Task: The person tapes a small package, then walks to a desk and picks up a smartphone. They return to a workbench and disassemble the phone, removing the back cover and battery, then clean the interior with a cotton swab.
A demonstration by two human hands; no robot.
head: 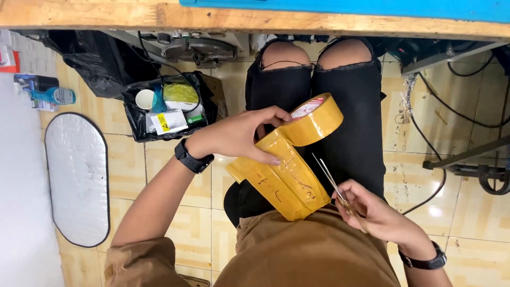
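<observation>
I am seated and looking down at my lap. A yellow tape-wrapped parcel [284, 183] rests on my black trousers. My left hand [241, 133] grips a roll of yellow packing tape [313, 118] with fingers also pressing the parcel's upper end, and a strip of tape runs from the roll onto the parcel. My right hand [372, 212] holds a small pair of scissors [330, 180] whose thin blades point up toward the tape near the parcel's right edge.
A wooden table edge [159, 18] runs across the top. On the tiled floor to the left stand a black bag of rubbish [167, 106], a silver oval mat [77, 178] and cables [451, 106] at the right beside a metal frame.
</observation>
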